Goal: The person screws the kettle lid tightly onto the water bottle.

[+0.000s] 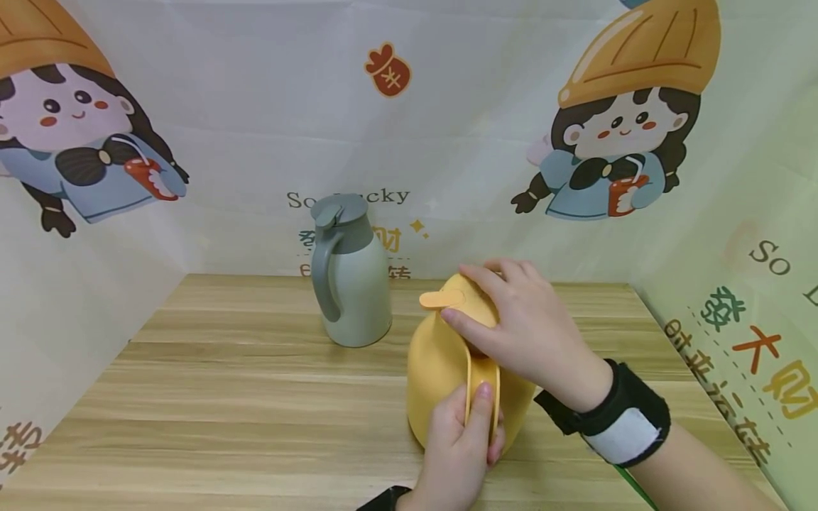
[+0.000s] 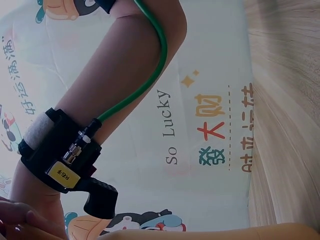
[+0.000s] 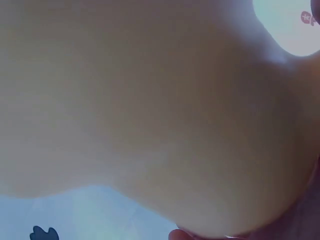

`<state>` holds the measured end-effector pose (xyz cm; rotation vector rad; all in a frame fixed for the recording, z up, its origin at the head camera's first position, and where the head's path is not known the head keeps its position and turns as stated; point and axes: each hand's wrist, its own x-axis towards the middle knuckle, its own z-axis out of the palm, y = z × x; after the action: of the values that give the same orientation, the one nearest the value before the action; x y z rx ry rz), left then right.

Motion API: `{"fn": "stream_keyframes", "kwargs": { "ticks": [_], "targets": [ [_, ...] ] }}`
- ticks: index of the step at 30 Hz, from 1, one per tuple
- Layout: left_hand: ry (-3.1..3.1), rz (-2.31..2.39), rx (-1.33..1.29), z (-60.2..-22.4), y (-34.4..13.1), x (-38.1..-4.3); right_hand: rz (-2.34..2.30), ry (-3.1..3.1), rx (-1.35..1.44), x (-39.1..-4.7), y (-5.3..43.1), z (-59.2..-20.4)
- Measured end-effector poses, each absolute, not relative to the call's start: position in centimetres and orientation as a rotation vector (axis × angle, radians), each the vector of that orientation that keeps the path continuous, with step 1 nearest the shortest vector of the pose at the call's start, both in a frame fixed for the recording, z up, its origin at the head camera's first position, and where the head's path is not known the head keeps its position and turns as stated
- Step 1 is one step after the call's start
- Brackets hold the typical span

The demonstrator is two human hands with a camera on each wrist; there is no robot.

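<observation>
A yellow thermos jug (image 1: 431,376) stands on the wooden table in the head view, its handle (image 1: 483,369) toward me. My left hand (image 1: 455,447) grips that handle, thumb along its outer face. Over the top, my right hand (image 1: 530,323) holds the jug's lid (image 1: 469,289), thumb on the near side and fingers across the far side. An orange-yellow tab (image 1: 437,299) sticks out left of the thumb. Part of the lid is hidden under the palm. Skin fills most of the right wrist view, close and blurred.
A grey-green thermos jug (image 1: 361,291) stands upright farther back and to the left, its grey handle (image 1: 326,277) facing left. Printed cloth (image 1: 460,156) with cartoon figures walls the table (image 1: 224,397) at the back and sides. A green cable (image 2: 145,87) runs along the right forearm.
</observation>
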<state>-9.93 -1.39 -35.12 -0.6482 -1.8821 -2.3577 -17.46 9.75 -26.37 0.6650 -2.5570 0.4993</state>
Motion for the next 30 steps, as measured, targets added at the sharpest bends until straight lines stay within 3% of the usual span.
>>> {"fn": "stream_keyframes", "kwargs": {
  "ticks": [22,26,30],
  "targets": [
    [-1.865,-2.369,-0.635,-35.0,-1.4,-10.0,0.477,-2.687,0.558,-17.2,9.8,-25.9],
    [-1.867,-2.373,-0.626,-35.1,-1.4,-10.0,0.434,-2.686,0.656,-17.3,10.2,-25.6],
    [-1.857,-2.364,-0.633,-35.1,-1.4,-10.0,0.375,-2.569,0.947,-17.8,10.8,-25.1]
  ]
}}
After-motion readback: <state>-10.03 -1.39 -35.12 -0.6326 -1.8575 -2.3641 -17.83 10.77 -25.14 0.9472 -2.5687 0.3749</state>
